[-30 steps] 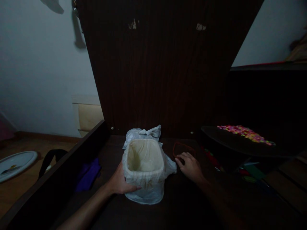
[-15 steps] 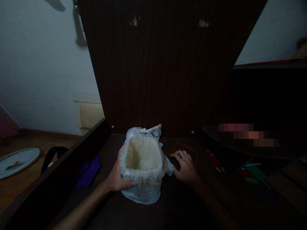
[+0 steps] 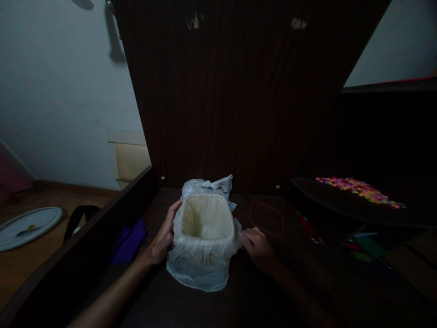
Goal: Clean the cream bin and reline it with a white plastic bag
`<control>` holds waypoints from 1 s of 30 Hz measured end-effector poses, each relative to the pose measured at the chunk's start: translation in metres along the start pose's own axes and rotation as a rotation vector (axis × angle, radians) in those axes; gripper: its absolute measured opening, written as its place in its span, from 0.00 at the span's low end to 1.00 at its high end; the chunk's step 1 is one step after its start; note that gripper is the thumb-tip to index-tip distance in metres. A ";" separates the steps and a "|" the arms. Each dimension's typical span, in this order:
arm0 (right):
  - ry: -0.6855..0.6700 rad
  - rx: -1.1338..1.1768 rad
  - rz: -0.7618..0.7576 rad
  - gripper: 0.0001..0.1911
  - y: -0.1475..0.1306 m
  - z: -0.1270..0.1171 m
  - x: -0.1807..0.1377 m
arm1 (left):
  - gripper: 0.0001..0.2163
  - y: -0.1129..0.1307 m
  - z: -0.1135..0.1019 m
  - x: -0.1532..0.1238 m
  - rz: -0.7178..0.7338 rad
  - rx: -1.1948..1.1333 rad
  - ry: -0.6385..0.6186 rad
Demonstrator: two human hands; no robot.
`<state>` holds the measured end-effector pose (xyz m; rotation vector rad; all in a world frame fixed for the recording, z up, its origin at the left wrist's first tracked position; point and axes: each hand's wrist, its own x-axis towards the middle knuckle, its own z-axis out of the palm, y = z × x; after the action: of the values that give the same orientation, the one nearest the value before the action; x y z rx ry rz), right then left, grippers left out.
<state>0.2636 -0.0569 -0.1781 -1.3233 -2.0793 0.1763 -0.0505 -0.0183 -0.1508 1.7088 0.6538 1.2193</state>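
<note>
Right hand (image 3: 256,245) left the red lid (image 3: 266,218), now pinching the bag (image 3: 200,269) at the tub (image 3: 206,217); left hand (image 3: 163,237) stayed cupped, fingers spread.

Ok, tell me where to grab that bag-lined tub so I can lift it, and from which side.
Probably best to take the tub by its two opposite walls just under the rim, coming in from left and right. It stands upright and open, and its flat sides suit the palms. The left hand already lies against the left wall; the right hand touches the loose bag, which alone might slip.

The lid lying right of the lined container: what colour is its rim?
Red-orange rim on the lid, seen in the head view.
</note>
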 end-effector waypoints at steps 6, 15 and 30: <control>0.098 0.232 0.104 0.27 0.003 0.014 -0.008 | 0.23 -0.006 -0.017 0.015 -0.148 0.349 0.045; 0.144 0.273 0.258 0.40 0.002 0.027 -0.013 | 0.16 -0.002 -0.025 0.017 -0.066 0.864 -0.182; 0.391 0.072 0.020 0.30 0.005 0.034 -0.015 | 0.11 0.019 -0.025 0.021 -0.323 0.694 -0.375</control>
<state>0.2511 -0.0597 -0.2131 -1.2235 -1.7154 -0.0011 -0.0669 -0.0008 -0.1222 2.2010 1.1475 0.4328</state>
